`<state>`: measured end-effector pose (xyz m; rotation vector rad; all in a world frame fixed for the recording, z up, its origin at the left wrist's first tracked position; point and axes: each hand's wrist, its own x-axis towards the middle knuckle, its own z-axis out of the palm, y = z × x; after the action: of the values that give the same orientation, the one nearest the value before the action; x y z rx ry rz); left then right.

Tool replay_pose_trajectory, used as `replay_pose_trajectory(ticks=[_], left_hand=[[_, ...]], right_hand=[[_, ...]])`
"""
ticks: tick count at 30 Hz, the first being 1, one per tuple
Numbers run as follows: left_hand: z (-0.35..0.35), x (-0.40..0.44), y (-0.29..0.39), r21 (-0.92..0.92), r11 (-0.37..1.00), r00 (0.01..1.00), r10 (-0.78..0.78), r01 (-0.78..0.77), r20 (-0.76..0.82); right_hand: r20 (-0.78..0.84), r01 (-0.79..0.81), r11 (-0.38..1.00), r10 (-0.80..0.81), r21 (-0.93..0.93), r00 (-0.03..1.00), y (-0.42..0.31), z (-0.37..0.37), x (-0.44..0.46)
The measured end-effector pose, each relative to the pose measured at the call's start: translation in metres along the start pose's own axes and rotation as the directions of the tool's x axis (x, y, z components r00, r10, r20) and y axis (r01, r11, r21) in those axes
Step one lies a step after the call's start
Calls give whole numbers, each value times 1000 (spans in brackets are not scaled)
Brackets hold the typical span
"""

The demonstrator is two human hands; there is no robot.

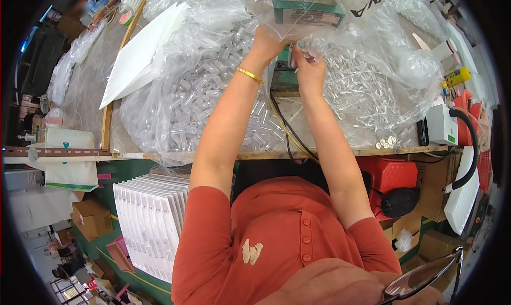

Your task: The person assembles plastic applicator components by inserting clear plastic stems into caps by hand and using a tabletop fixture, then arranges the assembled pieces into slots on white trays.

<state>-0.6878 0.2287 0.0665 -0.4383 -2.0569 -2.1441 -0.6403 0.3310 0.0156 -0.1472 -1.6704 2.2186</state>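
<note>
We find a cluster of clear pieces (pixel 314 48) in front of the green machine (pixel 284 77), toward the far side of the tabletop (pixel 366 139). The right hand (pixel 310 69) holds this cluster between curled fingers. The left hand (pixel 270 43) is just beside it, fingertips obscured by plastic film; we cannot tell whether it grips anything. Clear tubes (pixel 205 89) lie heaped loose to the left, thin pieces (pixel 359 89) to the right; we judge that much remains to be handled. Below, white sheets (pixel 146 220) bear neat rows; we cannot confirm these as finished output.
</note>
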Motion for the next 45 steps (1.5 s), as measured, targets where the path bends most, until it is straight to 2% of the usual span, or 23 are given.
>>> replay_pose_trajectory(ticks=[5, 6, 7, 8, 10, 11, 12, 13, 15, 17, 20, 22, 23, 25, 27, 28, 29, 30, 33, 34, 38, 43, 45], left_hand=[[4, -10, -16, 154, 985, 996, 89, -84, -31], [5, -10, -16, 199, 980, 998, 28, -17, -54], [4, -18, 4, 202, 973, 993, -108, 113, -38], [6, -14, -20, 144, 961, 969, -225, 238, -100], [6, -17, -23, 237, 962, 983, -104, 138, -152], [7, -18, -28, 379, 926, 970, 90, 3, -228], [8, -14, -33, 343, 939, 982, 68, -4, -176], [10, -6, -46, 325, 942, 963, 159, -83, -216], [16, -17, -23, 52, 996, 965, -56, 72, -257], [26, -11, -23, -28, 982, 942, 170, -186, -291], [40, -29, -7, 136, 981, 908, 181, -139, -377], [11, -94, 44, -207, 978, 887, -72, -27, -456], [-11, -123, 74, -406, 913, 842, -253, 44, -477], [-61, -169, 89, -505, 814, 753, -135, -286, -644], [-137, -217, 86, -344, 808, 658, 69, -477, -750], [-168, -248, 101, -356, 755, 509, -34, -551, -860], [-210, -287, 100, 469, 867, 367, 497, -168, -787], [-244, -323, 114, 89, 876, 294, 252, -474, -922], [-314, -418, 133, 277, 661, -233, 156, -698, -960], [-322, -441, 141, 339, 699, -346, 139, -630, -928], [-343, -504, 139, 331, 799, -509, 36, -502, -860], [-346, -519, 134, 276, 880, -492, 57, -386, -869], [-346, -525, 137, 307, 951, -534, 273, 27, -800]], right_hand=[[-159, -66, 995, 53, -79, 986, 15, -40, -3], [-178, -165, 986, 157, -35, 971, 24, -55, 1], [-51, -56, 917, 40, -394, 998, 9, -68, -9], [-79, 17, 940, -47, -340, 996, 34, -88, 1], [-58, 41, 857, -82, -514, 995, 19, -105, -10], [-183, -116, 851, 24, -513, 983, 11, -109, -7], [-164, -28, 822, -80, -569, 983, -4, -106, -19], [-194, 52, 928, -131, -369, 972, 17, -124, -4], [-228, 63, 968, -120, -242, 966, 14, -125, -10], [-233, 47, 978, -94, -201, 968, 12, -124, -8], [-247, 67, 965, -131, -252, 960, -3, -110, -22], [-247, 37, 958, -110, -284, 963, -6, -107, -26], [-243, 39, 961, -108, -273, 964, -4, -109, -24], [-228, 33, 979, -79, -200, 970, 3, -115, -19], [-198, 22, 979, -62, -201, 978, -4, -110, -24], [-175, 15, 979, -52, -204, 983, -5, -107, -27], [-165, 13, 980, -46, -199, 985, -4, -106, -26], [-158, 9, 982, -40, -191, 987, -2, -106, -25], [-142, 7, 987, -30, -160, 989, 6, -114, -16], [-134, 8, 989, -28, -147, 991, 8, -116, -15], [-124, 20, 993, -35, -115, 992, 14, -116, -11], [-159, -8, 985, -19, -172, 987, 7, -112, -17], [-158, -18, 989, -6, -148, 987, 11, -117, -12]])
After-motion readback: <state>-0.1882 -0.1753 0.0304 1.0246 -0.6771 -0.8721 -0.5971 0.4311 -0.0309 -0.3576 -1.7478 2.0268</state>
